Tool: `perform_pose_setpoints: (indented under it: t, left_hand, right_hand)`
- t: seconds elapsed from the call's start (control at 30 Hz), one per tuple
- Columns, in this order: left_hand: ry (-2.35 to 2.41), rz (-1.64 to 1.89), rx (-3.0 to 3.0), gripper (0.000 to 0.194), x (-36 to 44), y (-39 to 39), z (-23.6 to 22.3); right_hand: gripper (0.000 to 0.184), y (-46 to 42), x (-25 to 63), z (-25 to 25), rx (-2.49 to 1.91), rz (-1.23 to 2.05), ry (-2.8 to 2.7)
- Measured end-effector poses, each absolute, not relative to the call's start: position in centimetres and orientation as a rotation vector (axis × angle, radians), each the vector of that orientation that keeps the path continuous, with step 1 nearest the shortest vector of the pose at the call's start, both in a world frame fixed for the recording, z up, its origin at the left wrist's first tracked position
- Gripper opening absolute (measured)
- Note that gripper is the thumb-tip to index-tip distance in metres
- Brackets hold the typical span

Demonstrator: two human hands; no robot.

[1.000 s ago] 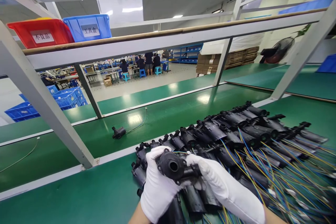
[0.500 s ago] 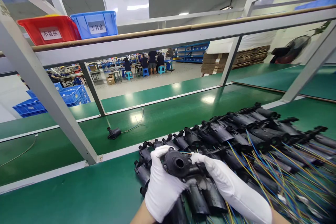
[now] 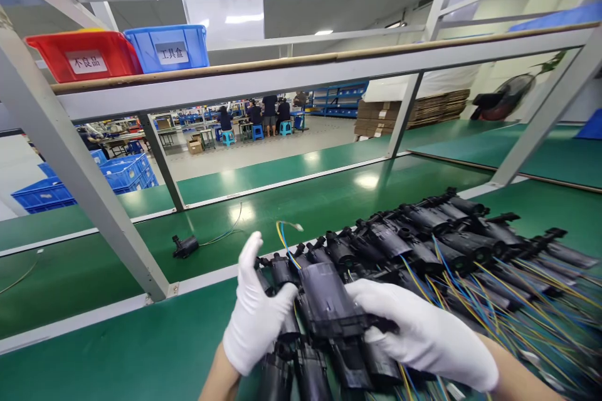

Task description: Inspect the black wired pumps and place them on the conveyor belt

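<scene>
A black electric pump (image 3: 324,291) with a cylindrical body is in my white-gloved right hand (image 3: 418,326), whose fingers are closed around the side port at its near end. Its body points away from me, and blue and yellow wires with a small white connector (image 3: 299,227) trail off the far end. Left of this pump, my gloved left hand (image 3: 256,310) is open, thumb and fingers apart, holding nothing. Beneath and beyond both hands lie many similar black pumps (image 3: 390,239) in rows, their coloured wires (image 3: 489,301) fanned out to the right.
A lone pump (image 3: 186,246) lies on the green conveyor strip (image 3: 282,207) behind the bench edge. Slanted white posts (image 3: 94,200) carry a shelf with a red bin (image 3: 89,59) and a blue bin (image 3: 169,50). People (image 3: 269,114) work far off.
The pump has turned from round port facing me to body pointing away. My left hand has let go and moved left, opening. On the conveyor the lone pump has shifted left.
</scene>
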State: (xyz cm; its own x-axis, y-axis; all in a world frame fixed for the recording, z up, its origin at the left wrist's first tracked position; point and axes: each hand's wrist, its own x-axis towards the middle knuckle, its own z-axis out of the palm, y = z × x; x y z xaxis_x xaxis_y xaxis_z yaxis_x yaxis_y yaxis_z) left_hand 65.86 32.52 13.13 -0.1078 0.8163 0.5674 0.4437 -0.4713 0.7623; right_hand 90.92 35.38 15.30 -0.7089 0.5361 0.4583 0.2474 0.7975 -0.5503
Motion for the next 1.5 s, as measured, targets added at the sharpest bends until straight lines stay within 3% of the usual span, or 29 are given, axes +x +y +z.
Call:
perform_pose_setpoints:
  t: [0.17,0.27,0.67,0.87,1.03,1.2,1.4,1.5]
  left_hand:
    - [1.371,1.824,1.643,0.062,64.0,33.8,13.7]
    - [1.347,1.895,1.567,0.056,63.8,34.3,13.4]
    - [1.303,1.968,1.444,0.052,62.0,38.0,10.3]
    - [1.302,2.018,1.383,0.054,61.9,39.4,9.2]
    - [1.384,2.044,1.293,0.055,62.7,39.2,10.0]
    - [1.368,2.015,1.244,0.056,63.4,39.2,10.0]
    - [1.247,1.861,1.317,0.056,63.6,39.4,8.5]
    - [1.222,1.778,1.329,0.056,64.9,38.6,9.0]
  right_hand:
    - [0.050,35.9,91.5,16.3,-0.842,1.024,-1.726]
    - [0.052,37.3,91.2,17.8,-0.863,1.112,-1.553]
    - [0.031,58.2,95.0,28.0,-1.513,0.193,-1.802]
    - [0.028,63.8,89.6,22.8,-1.876,0.153,-2.298]
    - [0.030,64.1,87.6,17.9,-2.001,0.180,-2.569]
    - [0.032,62.4,89.4,19.1,-1.926,0.102,-2.743]
    - [0.033,52.1,94.0,19.1,-1.744,0.073,-2.995]
    - [0.022,47.3,96.3,17.2,-1.676,0.087,-3.088]
